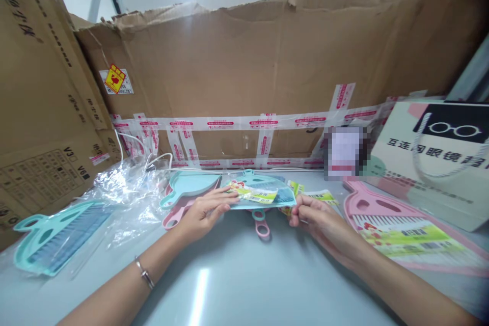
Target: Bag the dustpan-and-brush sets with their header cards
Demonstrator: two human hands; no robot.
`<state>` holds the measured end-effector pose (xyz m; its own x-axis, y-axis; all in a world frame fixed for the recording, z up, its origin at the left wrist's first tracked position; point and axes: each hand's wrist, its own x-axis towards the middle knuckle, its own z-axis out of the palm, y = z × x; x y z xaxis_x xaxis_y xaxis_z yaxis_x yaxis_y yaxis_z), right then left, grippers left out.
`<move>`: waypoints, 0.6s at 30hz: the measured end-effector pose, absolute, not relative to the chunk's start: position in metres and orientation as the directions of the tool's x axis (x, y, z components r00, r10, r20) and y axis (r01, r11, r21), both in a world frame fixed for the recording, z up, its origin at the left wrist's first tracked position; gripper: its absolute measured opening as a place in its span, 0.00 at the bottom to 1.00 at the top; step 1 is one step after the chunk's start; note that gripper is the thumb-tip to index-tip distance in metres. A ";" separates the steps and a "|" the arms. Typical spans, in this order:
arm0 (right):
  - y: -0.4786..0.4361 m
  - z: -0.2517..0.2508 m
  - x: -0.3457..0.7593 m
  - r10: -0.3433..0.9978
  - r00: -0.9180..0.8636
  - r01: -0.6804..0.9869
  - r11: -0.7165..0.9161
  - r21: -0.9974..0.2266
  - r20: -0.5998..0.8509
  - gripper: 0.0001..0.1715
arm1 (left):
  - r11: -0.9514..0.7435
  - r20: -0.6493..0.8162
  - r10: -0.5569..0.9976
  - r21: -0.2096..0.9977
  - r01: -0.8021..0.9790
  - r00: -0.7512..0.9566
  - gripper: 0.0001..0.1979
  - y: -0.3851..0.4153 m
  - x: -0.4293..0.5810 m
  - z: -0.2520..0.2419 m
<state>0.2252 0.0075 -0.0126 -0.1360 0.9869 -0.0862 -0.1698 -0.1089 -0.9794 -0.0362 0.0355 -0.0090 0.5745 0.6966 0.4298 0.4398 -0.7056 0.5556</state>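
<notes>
Cardboard wall (267, 61): tall, torn along the top, taped in red-printed strips; it closes off the back and left of the work area.
Tabletop (244, 285): pale grey and glossy, with a ceiling light reflected in it.
Paper bag (431, 163): white with a spectacles print and a cord handle, lying at the far right against the wall.
Pink brush set (401, 229): flat at the right, green-and-yellow label facing up, just beside the right forearm.
Teal brush (57, 237): flat at the left edge, bristles showing, well apart from both hands.
Plastic wrap (126, 188): clear, crumpled and loose, between the teal brush and the centre pile.
Teal brush set (263, 194): centre of the tabletop, held level just above other pieces, its two side edges between the hands.
Teal dustpan (191, 183): behind the left hand, lying on a pink piece.
Left hand (204, 211): fingers stretched out over the set's left edge, gripping it.
Right hand (317, 216): fingers curled, pinching the set's right edge.
Label card (255, 194): yellow-green, lying across the held set's front.
Pink loop handle (262, 226): pokes out from under the held set, toward the person.
Handling note: in my judgement an even pinch at both edges keeps the set flat and the label card square. The pink loop handle beneath could snag, and the loose plastic wrap is best kept clear of the left wrist.
</notes>
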 end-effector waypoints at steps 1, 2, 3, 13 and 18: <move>0.008 -0.012 0.225 0.988 -0.132 -0.169 -0.107 -0.980 -0.085 0.04 | -0.710 0.407 0.689 0.547 0.444 0.600 0.16 0.034 -0.036 -0.007; 0.008 -0.012 0.224 0.988 -0.129 -0.168 -0.106 -0.980 -0.084 0.04 | -0.717 0.394 0.681 0.530 0.452 0.618 0.15 0.033 -0.037 -0.005; 0.008 -0.012 0.224 0.988 -0.127 -0.167 -0.105 -0.980 -0.084 0.03 | -0.727 0.402 0.674 0.508 0.462 0.619 0.14 0.032 -0.037 -0.003; 0.014 -0.014 0.229 0.995 -0.041 -0.180 -0.101 -0.979 -0.095 0.03 | -0.726 0.311 0.662 0.492 0.480 0.682 0.14 0.025 -0.035 0.004; 0.013 -0.011 0.227 0.996 -0.053 -0.131 -0.083 -0.988 -0.077 0.04 | -0.662 0.218 0.700 0.556 0.503 0.680 0.13 0.023 -0.036 0.008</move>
<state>0.2273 0.0132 -0.0110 -0.0534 0.9956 -0.0770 -0.1313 -0.0834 -0.9878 -0.0364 0.0233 0.0076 0.6803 0.6997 0.2184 0.5027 -0.6622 0.5557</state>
